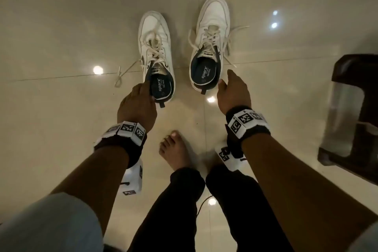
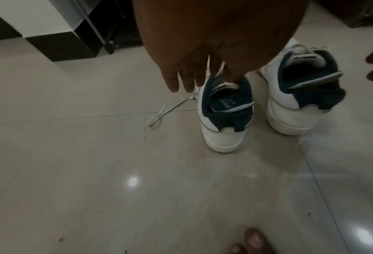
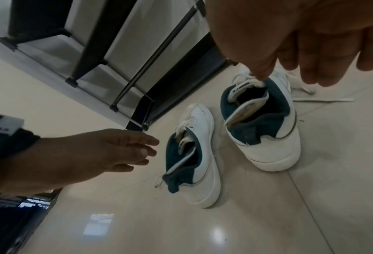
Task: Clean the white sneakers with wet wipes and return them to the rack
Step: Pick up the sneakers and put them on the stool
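Two white sneakers with dark blue linings stand side by side on the tiled floor, toes pointing away from me: the left sneaker (image 1: 155,47) (image 2: 220,134) (image 3: 205,171) and the right sneaker (image 1: 212,26) (image 2: 289,116) (image 3: 274,146). My left hand (image 1: 137,104) (image 2: 202,51) (image 3: 83,154) hovers at the left sneaker's collar with straight fingers and holds nothing. My right hand (image 1: 233,92) (image 3: 289,34) hangs just beside the right sneaker's heel, fingers loose and spread. Whether a fingertip touches that shoe's tongue is unclear.
A black-framed rack (image 3: 137,60) (image 2: 107,25) stands against the wall beyond the shoes. A dark brown stool (image 1: 351,108) is at the right. Loose laces (image 1: 122,75) trail on the floor left of the shoes. My bare foot (image 1: 178,153) is below the hands.
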Tool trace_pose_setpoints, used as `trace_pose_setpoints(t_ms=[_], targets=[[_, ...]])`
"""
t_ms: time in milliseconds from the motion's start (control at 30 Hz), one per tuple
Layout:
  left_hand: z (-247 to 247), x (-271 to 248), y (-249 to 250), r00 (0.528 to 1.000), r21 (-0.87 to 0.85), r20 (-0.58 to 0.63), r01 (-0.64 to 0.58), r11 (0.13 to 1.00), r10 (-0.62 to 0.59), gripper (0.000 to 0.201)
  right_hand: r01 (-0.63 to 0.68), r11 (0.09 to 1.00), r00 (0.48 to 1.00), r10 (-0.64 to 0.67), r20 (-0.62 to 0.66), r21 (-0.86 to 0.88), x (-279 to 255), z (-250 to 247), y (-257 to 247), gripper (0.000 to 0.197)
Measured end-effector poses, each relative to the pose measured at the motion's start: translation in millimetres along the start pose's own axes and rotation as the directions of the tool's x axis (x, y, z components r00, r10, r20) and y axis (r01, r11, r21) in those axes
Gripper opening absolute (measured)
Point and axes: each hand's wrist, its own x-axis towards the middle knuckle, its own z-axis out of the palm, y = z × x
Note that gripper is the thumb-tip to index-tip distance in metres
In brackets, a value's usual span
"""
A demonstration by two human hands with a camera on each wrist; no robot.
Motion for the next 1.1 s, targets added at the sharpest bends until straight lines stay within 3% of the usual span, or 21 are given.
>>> trace_pose_setpoints(t_ms=[133, 267, 367, 500, 700, 833, 1000, 1100], targets=[[7, 30, -5, 0.989, -0.105, 0.054, 0.14, 0.985, -0.135, 0.044, -0.068, 0.997, 0.998, 0.068, -0.007, 0.022, 25, 20, 4, 0.034], [21, 57, -13, 0.981, -0.184, 0.059, 0.191, 0.964, -0.183, 0.037, -0.14, 0.981, 0.989, 0.145, -0.029, 0.131, 42, 30, 3, 0.031], [26, 66, -17, 0.978, -0.145, 0.041, 0.209, 0.967, -0.205, 0.026, -0.181, 0.962, 0.981, 0.192, -0.035, 0.204, 54, 36, 7, 0.032], [30, 75, -24, 0.983, -0.127, 0.051, 0.182, 0.975, -0.177, 0.026, -0.243, 0.916, 0.965, 0.261, -0.015, 0.318, 72, 46, 15, 0.041], [30, 74, -22, 0.973, -0.255, 0.001, 0.222, 0.941, -0.229, 0.019, -0.158, 0.953, 0.986, 0.165, -0.004, 0.26, 74, 42, 19, 0.009], [22, 59, -13, 0.98, -0.345, 0.016, 0.192, 0.919, -0.198, 0.028, -0.094, 0.954, 0.995, 0.099, -0.004, 0.286, 63, 28, 21, 0.02], [-15, 16, 20, 0.993, -0.278, -0.031, 0.098, 0.955, -0.111, 0.023, -0.023, 0.944, 0.999, 0.035, -0.029, 0.329, 26, -11, 21, 0.028], [-41, -7, 39, 0.997, -0.311, -0.037, 0.053, 0.949, -0.068, 0.037, 0.012, 0.949, 0.999, -0.002, -0.032, 0.314, 1, -40, 20, 0.028]])
